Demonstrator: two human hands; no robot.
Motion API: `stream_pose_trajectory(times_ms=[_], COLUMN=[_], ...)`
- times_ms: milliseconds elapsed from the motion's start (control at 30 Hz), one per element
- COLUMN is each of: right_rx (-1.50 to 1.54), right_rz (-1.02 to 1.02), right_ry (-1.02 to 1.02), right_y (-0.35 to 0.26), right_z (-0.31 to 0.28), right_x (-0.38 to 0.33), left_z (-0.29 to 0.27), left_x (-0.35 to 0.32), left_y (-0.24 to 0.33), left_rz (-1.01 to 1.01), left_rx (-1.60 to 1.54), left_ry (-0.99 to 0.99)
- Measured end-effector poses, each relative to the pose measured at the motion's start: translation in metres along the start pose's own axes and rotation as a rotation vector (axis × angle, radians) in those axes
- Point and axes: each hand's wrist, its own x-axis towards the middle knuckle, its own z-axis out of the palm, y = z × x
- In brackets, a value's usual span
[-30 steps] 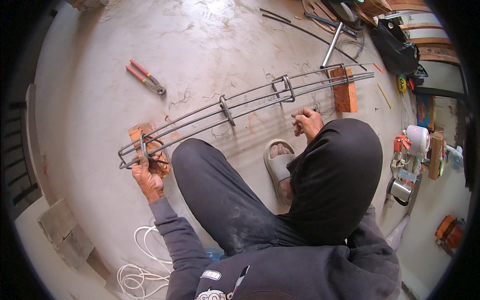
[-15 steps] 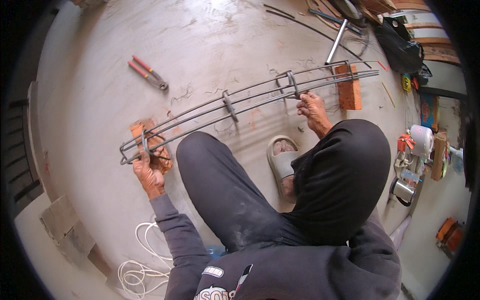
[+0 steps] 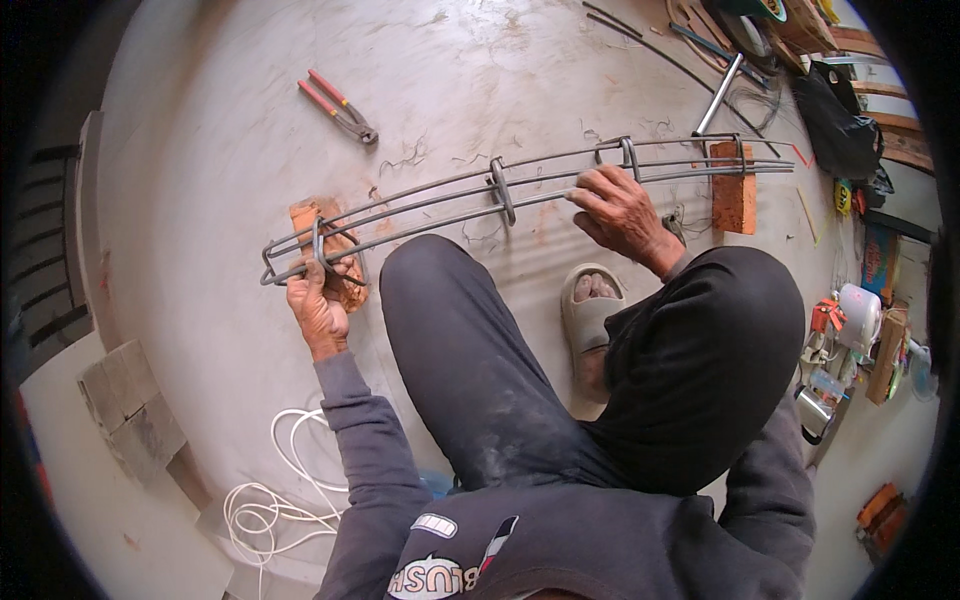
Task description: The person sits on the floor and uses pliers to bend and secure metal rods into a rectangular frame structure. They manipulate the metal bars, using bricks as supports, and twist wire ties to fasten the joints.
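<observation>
Hands steady a rebar cage (image 3: 520, 195): left hand (image 3: 318, 300) grips its nine-o'clock end over a brick (image 3: 325, 245), right hand (image 3: 620, 210) lies open at two o'clock; loosened grip could tip it.

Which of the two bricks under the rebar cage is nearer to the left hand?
The broken brick at the cage's left end; the left hand touches it.

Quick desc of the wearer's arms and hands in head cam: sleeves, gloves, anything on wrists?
Both hands are bare: no gloves, and no rings or watch that can be made out. The left hand comes out of a long dark grey-blue sweatshirt sleeve with a ribbed cuff at the wrist. The right hand has the same kind of sleeve, cuff only just visible behind the knee. No cables or markings on the sleeves.
</observation>
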Motion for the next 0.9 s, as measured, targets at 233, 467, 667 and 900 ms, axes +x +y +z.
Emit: stream_pose_trajectory(times_ms=[233, 467, 667, 900], right_rx=[0.056, 0.231, 0.006, -0.089], right_rz=[-0.145, -0.182, -0.107, -0.45], right_ry=[-0.187, -0.521, -0.793, -0.426], right_y=[-0.016, 0.01, -0.006, -0.043], right_z=[0.038, -0.022, -0.053, 0.041], right_x=[0.05, 0.111, 0.211, 0.242], left_z=[-0.004, 0.01, 0.001, 0.014], left_x=[-0.002, 0.0, -0.005, -0.002], left_y=[0.004, -0.008, -0.001, -0.005], left_rz=[0.04, 0.067, 0.101, 0.117], left_rx=[-0.096, -0.071, -0.067, -0.133], left_ry=[0.049, 0.037, 0.053, 0.009])
